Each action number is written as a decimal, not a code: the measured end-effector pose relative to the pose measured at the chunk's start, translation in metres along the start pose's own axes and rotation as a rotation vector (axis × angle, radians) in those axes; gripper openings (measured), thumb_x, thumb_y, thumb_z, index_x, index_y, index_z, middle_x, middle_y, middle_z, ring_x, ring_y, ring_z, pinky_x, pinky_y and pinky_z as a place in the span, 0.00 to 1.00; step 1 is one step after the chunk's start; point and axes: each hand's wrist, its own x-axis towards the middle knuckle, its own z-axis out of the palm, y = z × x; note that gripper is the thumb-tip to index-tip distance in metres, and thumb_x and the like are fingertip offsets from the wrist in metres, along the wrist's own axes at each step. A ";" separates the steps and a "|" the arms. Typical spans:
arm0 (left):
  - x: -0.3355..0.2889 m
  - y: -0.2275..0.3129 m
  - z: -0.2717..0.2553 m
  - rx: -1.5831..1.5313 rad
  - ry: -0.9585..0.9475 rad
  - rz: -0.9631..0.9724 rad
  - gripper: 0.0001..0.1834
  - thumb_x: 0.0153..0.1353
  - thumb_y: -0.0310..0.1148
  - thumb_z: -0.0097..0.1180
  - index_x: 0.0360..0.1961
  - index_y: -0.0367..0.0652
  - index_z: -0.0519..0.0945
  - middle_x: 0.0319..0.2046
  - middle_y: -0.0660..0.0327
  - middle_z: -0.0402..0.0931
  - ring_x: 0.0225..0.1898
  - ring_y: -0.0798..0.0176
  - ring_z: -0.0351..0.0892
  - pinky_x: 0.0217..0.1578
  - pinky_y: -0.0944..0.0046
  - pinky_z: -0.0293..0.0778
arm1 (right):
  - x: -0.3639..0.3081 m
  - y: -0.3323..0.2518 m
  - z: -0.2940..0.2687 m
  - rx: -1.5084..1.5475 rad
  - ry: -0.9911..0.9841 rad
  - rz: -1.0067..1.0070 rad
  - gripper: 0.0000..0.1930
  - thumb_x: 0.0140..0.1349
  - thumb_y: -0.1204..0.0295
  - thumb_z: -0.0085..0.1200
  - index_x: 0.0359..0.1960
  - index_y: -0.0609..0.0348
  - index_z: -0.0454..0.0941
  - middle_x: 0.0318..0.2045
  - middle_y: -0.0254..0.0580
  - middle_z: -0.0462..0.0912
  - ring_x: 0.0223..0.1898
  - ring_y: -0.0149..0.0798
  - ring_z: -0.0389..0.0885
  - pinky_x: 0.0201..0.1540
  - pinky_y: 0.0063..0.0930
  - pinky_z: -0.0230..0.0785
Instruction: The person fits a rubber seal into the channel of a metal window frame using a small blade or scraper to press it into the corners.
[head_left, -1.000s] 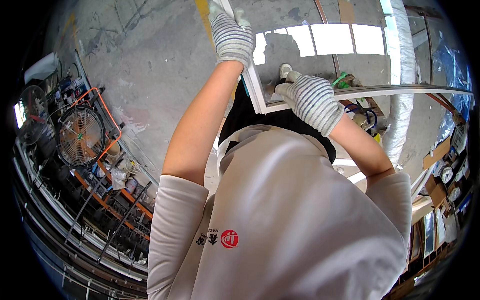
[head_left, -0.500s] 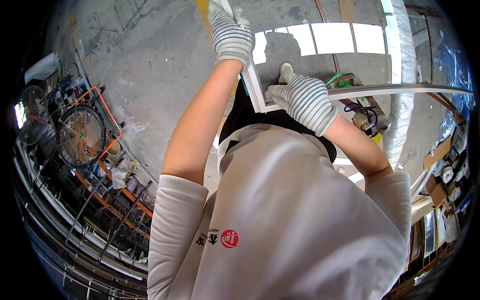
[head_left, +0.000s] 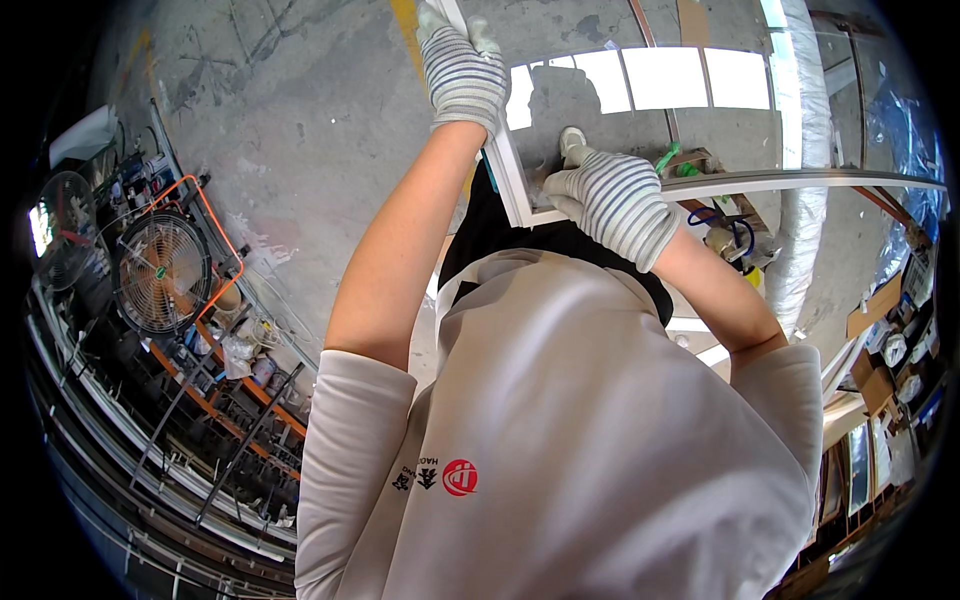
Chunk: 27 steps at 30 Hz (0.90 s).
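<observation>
Glass panel: a white-framed glass panel (head_left: 725, 140) lies in front of the person's body, its nearest corner close to the waist, its glass mirroring bright panes and a dark silhouette.
Left hand: the left hand (head_left: 462, 75), in a striped knit glove, grasps the panel's left rail (head_left: 508, 170), wrapped about it well up from the near corner.
Right hand: the right hand (head_left: 617, 205), gloved alike, lies over the panel's near rail (head_left: 750, 184) beside that corner; whether its fingers are clenched on the rail I cannot tell.
Wrapped bundle: a long bundle in clear plastic (head_left: 803, 250) passes behind the panel's near rail, right of the right hand.
Cable: a blue cable (head_left: 750, 237) sits just nearer than the panel's near rail.
Floor: grey concrete floor (head_left: 300, 130) spreads left of the panel, with a yellow stripe (head_left: 406, 28) near its left rail.
Fan: a round caged fan (head_left: 162, 272) stands well left of the panel.
Plastic sheeting: blue sheeting (head_left: 893, 225) hangs around the panel's far right end.
</observation>
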 end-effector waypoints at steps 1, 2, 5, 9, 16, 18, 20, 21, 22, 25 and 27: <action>0.000 0.000 0.000 0.020 0.013 0.019 0.23 0.62 0.31 0.50 0.55 0.29 0.64 0.46 0.43 0.71 0.44 0.52 0.73 0.50 0.60 0.69 | -0.001 0.005 0.001 0.094 0.042 0.002 0.08 0.57 0.64 0.52 0.32 0.47 0.83 0.32 0.41 0.78 0.36 0.47 0.78 0.44 0.42 0.72; 0.000 0.001 -0.001 0.039 0.026 0.039 0.23 0.62 0.31 0.51 0.55 0.29 0.64 0.46 0.43 0.71 0.45 0.52 0.73 0.51 0.60 0.69 | -0.002 0.010 0.002 0.187 0.085 0.003 0.08 0.57 0.62 0.54 0.34 0.45 0.83 0.32 0.39 0.78 0.36 0.47 0.77 0.40 0.39 0.74; 0.003 0.011 -0.005 -0.055 -0.112 -0.115 0.24 0.62 0.31 0.51 0.56 0.29 0.63 0.47 0.43 0.70 0.46 0.52 0.72 0.52 0.61 0.68 | -0.001 0.015 0.012 0.233 0.206 -0.017 0.09 0.56 0.60 0.55 0.37 0.41 0.84 0.34 0.37 0.79 0.36 0.46 0.77 0.36 0.38 0.74; 0.000 -0.006 0.005 -0.028 0.070 0.067 0.23 0.62 0.32 0.51 0.54 0.29 0.64 0.46 0.43 0.71 0.46 0.53 0.72 0.51 0.60 0.69 | 0.006 0.017 0.017 0.160 0.269 -0.113 0.09 0.55 0.61 0.56 0.37 0.42 0.83 0.36 0.36 0.81 0.36 0.43 0.78 0.38 0.38 0.71; 0.002 0.006 -0.004 -0.017 -0.011 0.008 0.17 0.62 0.32 0.50 0.47 0.31 0.66 0.41 0.45 0.72 0.40 0.50 0.73 0.47 0.56 0.70 | 0.006 0.021 0.019 0.010 0.233 -0.191 0.10 0.58 0.62 0.51 0.38 0.40 0.84 0.36 0.33 0.81 0.39 0.39 0.78 0.44 0.36 0.69; 0.002 0.007 -0.005 0.000 -0.015 0.010 0.17 0.61 0.31 0.50 0.47 0.31 0.66 0.40 0.45 0.72 0.39 0.49 0.73 0.47 0.55 0.70 | 0.005 0.020 0.019 -0.060 0.240 -0.220 0.12 0.60 0.64 0.48 0.40 0.40 0.84 0.38 0.32 0.81 0.41 0.37 0.78 0.46 0.36 0.68; 0.001 0.012 -0.008 -0.072 -0.063 -0.053 0.19 0.61 0.31 0.50 0.49 0.31 0.66 0.41 0.44 0.72 0.41 0.48 0.74 0.48 0.54 0.69 | 0.005 0.022 0.019 -0.047 0.225 -0.237 0.12 0.60 0.64 0.48 0.41 0.40 0.84 0.38 0.32 0.81 0.42 0.37 0.78 0.47 0.36 0.68; 0.001 0.011 -0.007 -0.073 -0.063 -0.052 0.19 0.61 0.31 0.50 0.49 0.31 0.66 0.41 0.44 0.72 0.41 0.48 0.74 0.48 0.54 0.69 | 0.005 0.023 0.019 -0.032 0.208 -0.256 0.12 0.60 0.64 0.48 0.41 0.39 0.84 0.39 0.33 0.81 0.42 0.37 0.78 0.47 0.35 0.68; 0.000 0.011 -0.006 -0.054 -0.031 -0.031 0.20 0.61 0.31 0.50 0.51 0.31 0.65 0.42 0.43 0.72 0.42 0.47 0.74 0.49 0.54 0.69 | 0.005 0.023 0.019 -0.033 0.209 -0.256 0.12 0.60 0.64 0.48 0.41 0.39 0.84 0.39 0.33 0.81 0.42 0.37 0.78 0.47 0.35 0.68; 0.000 0.012 -0.007 -0.053 -0.020 -0.027 0.23 0.61 0.31 0.50 0.54 0.30 0.64 0.44 0.42 0.72 0.44 0.46 0.74 0.50 0.54 0.69 | 0.007 0.025 0.021 -0.043 0.191 -0.275 0.12 0.59 0.64 0.49 0.41 0.39 0.84 0.39 0.33 0.81 0.43 0.38 0.78 0.47 0.36 0.68; 0.001 0.014 -0.007 -0.074 -0.042 -0.043 0.24 0.61 0.31 0.50 0.55 0.30 0.63 0.45 0.42 0.72 0.46 0.45 0.74 0.50 0.54 0.69 | 0.008 0.027 0.022 -0.015 0.154 -0.282 0.12 0.58 0.64 0.50 0.40 0.38 0.84 0.39 0.33 0.81 0.43 0.38 0.78 0.48 0.37 0.68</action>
